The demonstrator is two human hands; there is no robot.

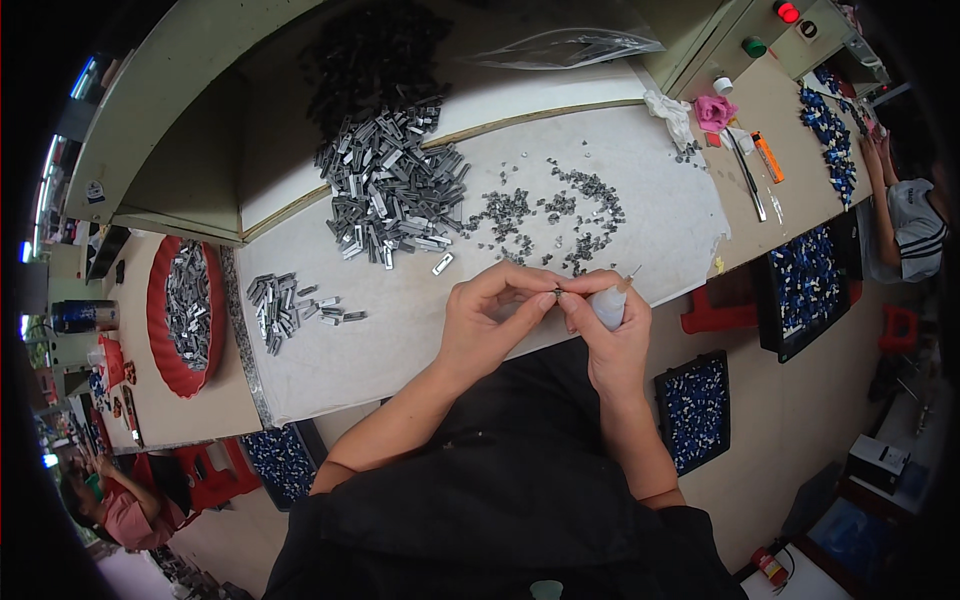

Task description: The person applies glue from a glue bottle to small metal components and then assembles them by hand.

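My left hand [487, 318] pinches a tiny dark metal part [558, 292] between thumb and forefinger, over the near side of the white work surface. Fingertips of my right hand [618, 345] meet the left ones at that part. In the right palm sits a small translucent squeeze bottle [608, 309] with a thin needle tip pointing up and away. Just beyond the hands, many small grey metal pieces [590, 215] lie scattered. To their left rises a big heap of silver rectangular metal housings [390, 190], with a smaller group of housings [280, 310] nearer on the left.
A red basin [158, 320] of metal parts stands at the left. Plastic bags [570, 46] lie on the shelf behind. Tweezers [748, 180], an orange-handled cutter [768, 157] and a pink cloth [714, 112] are at the right. Trays of blue-and-white parts [694, 410] stand lower. Co-workers sit at both sides.
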